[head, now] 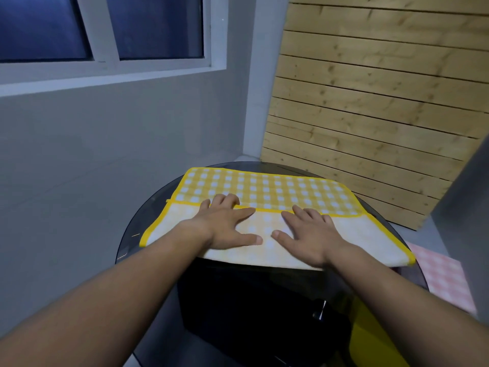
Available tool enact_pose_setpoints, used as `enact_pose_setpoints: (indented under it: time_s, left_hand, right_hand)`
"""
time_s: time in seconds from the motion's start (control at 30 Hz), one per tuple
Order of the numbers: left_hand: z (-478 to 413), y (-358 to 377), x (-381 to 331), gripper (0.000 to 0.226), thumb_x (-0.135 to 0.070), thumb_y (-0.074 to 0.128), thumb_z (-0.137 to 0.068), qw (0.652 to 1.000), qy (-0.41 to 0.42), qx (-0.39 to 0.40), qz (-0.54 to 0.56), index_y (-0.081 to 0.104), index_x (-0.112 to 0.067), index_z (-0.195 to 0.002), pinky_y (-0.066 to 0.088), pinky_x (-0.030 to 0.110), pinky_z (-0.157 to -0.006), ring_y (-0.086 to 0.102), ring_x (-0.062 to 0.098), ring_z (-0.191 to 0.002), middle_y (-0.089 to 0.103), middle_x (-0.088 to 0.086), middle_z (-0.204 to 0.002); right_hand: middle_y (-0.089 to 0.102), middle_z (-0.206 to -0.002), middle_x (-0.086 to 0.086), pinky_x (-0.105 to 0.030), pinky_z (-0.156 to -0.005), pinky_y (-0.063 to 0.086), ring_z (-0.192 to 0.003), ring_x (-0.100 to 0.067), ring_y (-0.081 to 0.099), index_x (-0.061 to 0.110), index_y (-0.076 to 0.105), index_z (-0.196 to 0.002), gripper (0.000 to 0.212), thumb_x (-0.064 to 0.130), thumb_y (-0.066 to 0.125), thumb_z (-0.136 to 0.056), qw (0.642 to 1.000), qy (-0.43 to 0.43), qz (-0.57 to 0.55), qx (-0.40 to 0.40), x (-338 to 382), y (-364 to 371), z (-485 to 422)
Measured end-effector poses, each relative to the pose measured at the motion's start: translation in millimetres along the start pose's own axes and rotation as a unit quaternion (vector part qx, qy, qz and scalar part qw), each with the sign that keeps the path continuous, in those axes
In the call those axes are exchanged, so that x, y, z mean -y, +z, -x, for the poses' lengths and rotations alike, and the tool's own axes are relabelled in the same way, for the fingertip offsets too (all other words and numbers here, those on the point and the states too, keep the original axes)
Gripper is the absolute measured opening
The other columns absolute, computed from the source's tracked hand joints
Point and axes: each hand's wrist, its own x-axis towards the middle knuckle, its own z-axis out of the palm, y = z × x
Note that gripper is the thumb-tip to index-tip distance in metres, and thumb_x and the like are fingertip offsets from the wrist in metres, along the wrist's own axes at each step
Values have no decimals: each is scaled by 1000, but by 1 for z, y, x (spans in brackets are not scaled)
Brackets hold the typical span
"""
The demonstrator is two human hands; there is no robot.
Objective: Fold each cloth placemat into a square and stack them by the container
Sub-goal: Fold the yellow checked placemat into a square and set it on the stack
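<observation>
Mat: yellow checked mat (264, 186) lies on the round glass tabletop (145, 221), near half folded over toward 12 o'clock, its paler underside up.
Long axis: runs 9 to 3 o'clock, straight across in front of the hands.
Hands: left hand (227, 229) and right hand (309, 234) lie flat on the flap, fingers spread, side by side with thumbs close but apart, gripping nothing.
Nearer hand: each is nearer its own end; both sit mid-mat.
Likely next: bring one short end onto the other.
Edges: the tabletop rim is close at 9; a pink mat (439, 274) crowds 3.
Room: bare glass at 6.
Container: cannot tell which it is.
</observation>
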Motion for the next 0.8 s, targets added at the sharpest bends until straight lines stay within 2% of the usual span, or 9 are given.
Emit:
enact_pose_setpoints:
  time_s: [0.13,0.27,0.37,0.43,0.5,0.6,0.7,0.8]
  left_hand:
    - [-9,-4,1,88,-92,37,-70,1000,-9,-4,-13,28,-51,-147,25,50,-106,24,22,-132,31,-3,-135]
    - [-13,-4,2,88,-93,36,-70,1000,-3,-15,-18,29,-51,-147,26,48,-104,26,21,-128,32,-3,-131]
    - [-10,-5,1,85,-89,37,-75,1000,-6,4,-9,31,-48,-148,17,54,-114,20,23,-140,30,1,-143]
    - [-5,-7,-8,69,-80,39,-83,999,0,-10,-32,45,-42,-140,4,60,-119,10,25,-150,25,6,-156]
    - [6,-3,-25,47,-62,39,-94,998,20,-46,-47,52,-33,-130,0,58,-121,11,24,-151,27,9,-157]
    - [26,16,-47,46,-52,31,-101,998,37,-40,-2,45,-30,-139,4,53,-122,17,25,-150,30,10,-157]
    - [35,28,-46,54,-52,24,-103,999,34,-30,9,25,-34,-155,-1,55,-122,4,22,-154,12,3,-167]
    - [36,31,-41,55,-54,21,-103,999,35,-30,19,18,-39,-156,-4,58,-120,-3,17,-154,4,-2,-168]
  right_hand:
    - [20,-161,3,-45,-112,15,-146,-24,14,37,24,-150,75,77,15,-87,999,-9,22,-29,-6,4,-6]
    - [25,-158,2,-45,-117,7,-146,-21,17,37,26,-150,72,74,16,-89,998,-6,23,-56,-7,7,-8]
    - [22,-159,4,-42,-118,7,-147,-19,11,38,24,-152,71,72,20,-91,998,6,-17,-58,-7,11,-7]
    - [19,-160,4,-42,-119,7,-148,-19,9,38,23,-153,70,71,21,-91,998,8,-31,-58,-7,13,-7]
    - [16,-161,4,-42,-121,5,-149,-18,6,37,21,-154,71,71,22,-91,998,5,-39,-53,-8,14,-7]
    - [7,-165,2,-42,-123,-2,-152,-18,-3,33,15,-156,72,68,21,-93,999,5,-46,-25,-7,12,-8]
    - [0,-166,0,-44,-123,-5,-152,-20,-10,27,16,-156,68,60,23,-97,999,9,-38,-15,0,9,-5]
    - [3,-166,-2,-44,-123,-4,-152,-22,-7,23,21,-154,58,48,24,-102,997,3,-61,-41,20,7,7]
